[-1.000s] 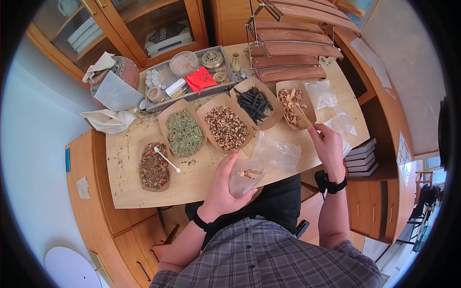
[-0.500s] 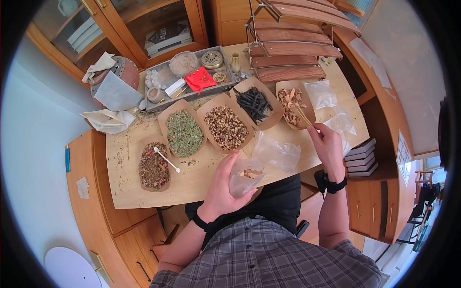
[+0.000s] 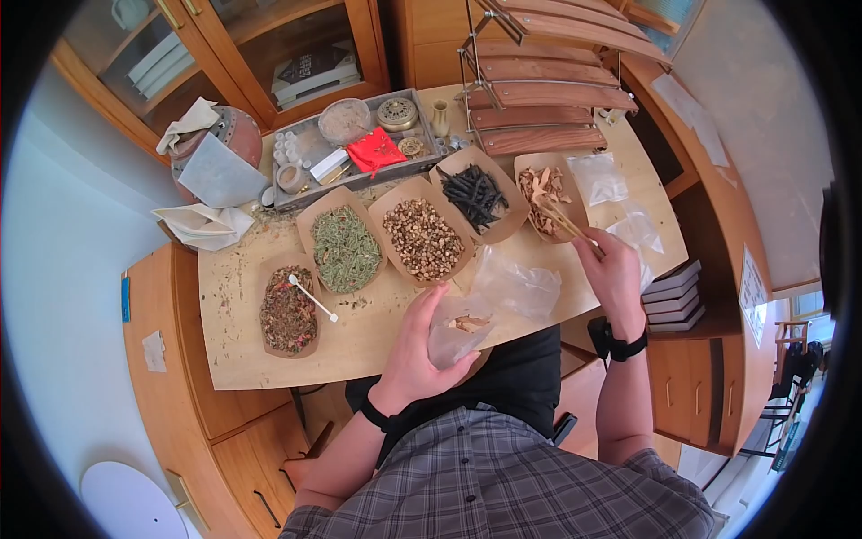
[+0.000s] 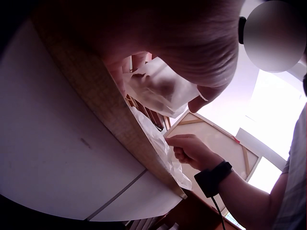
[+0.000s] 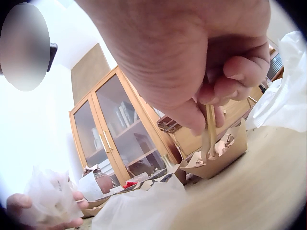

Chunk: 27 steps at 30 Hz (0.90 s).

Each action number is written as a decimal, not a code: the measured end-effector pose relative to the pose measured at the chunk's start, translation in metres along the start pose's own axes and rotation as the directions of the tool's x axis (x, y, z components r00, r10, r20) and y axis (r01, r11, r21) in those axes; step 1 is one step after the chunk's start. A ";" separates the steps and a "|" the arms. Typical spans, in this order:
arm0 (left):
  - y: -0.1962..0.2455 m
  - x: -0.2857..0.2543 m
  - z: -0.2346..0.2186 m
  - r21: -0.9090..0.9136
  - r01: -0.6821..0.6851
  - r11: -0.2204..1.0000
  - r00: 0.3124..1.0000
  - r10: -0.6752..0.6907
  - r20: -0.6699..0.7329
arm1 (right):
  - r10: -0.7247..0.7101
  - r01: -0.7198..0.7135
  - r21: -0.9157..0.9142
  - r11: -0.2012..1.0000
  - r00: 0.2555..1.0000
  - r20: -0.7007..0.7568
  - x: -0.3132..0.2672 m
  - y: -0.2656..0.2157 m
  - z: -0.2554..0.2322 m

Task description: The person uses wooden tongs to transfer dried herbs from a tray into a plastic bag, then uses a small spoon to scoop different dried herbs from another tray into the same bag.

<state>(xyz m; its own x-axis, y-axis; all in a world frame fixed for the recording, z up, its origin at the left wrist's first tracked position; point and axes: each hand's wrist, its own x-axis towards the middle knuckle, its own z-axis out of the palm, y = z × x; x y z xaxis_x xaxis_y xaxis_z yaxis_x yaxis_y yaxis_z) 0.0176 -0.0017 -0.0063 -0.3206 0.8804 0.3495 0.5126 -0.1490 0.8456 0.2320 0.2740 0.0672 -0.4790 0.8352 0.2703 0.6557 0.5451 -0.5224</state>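
Head view: nearest the body, the left hand (image 3: 413,355) cups a translucent bag (image 3: 449,345), fingers along one side and thumb along the other; a few tan shavings (image 3: 470,322) lie inside. The bag is above the near edge of the tabletop (image 3: 359,346), just beside a crumpled clear bag (image 3: 516,286) lying flat.

To the right, the right hand (image 3: 612,277) pinches a pair of tweezers (image 3: 566,221) between thumb and fingers. The right wrist view shows their tips down among more shavings in a paper tray (image 3: 576,199); whether they grip a piece, I cannot tell.

At the left, a white double-ended spoon (image 3: 312,298) lies across a reddish-brown herb mix (image 3: 285,319). Running rightward from there, further paper trays hold green cut herb (image 3: 346,251), brown-and-cream chunks (image 3: 420,241) and black strips (image 3: 476,193), the last next to the shavings. Clear packets (image 3: 599,178) lie to the right of that row.

Behind, a grey tray (image 3: 377,178) carries a red pouch (image 3: 375,151) and a pierced brass pot (image 3: 397,113). A slatted wooden rack (image 3: 548,94) stands at the back right, and a glass-doored cabinet (image 3: 215,67) with books (image 3: 312,70) rises beyond.
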 end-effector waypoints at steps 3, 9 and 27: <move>0.002 0.000 -0.001 0.004 0.009 1.000 1.000 -0.009 0.000 | -0.031 0.029 -0.051 0.998 0.999 -0.042 0.000 0.002 0.000; 0.000 0.000 0.000 0.002 0.001 1.000 1.000 -0.001 -0.004 | -0.026 0.022 -0.056 0.998 0.996 -0.084 0.000 0.002 -0.002; 0.001 0.001 -0.001 0.007 -0.001 1.000 1.000 0.001 -0.001 | 0.001 -0.014 -0.095 0.995 0.991 -0.131 0.009 0.011 -0.003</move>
<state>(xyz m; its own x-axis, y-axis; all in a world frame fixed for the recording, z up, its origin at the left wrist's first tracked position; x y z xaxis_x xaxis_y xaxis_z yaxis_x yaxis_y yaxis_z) 0.0170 -0.0018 -0.0052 -0.3208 0.8796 0.3512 0.5189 -0.1469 0.8421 0.2368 0.2875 0.0668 -0.3976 0.8382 0.3733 0.7146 0.5381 -0.4471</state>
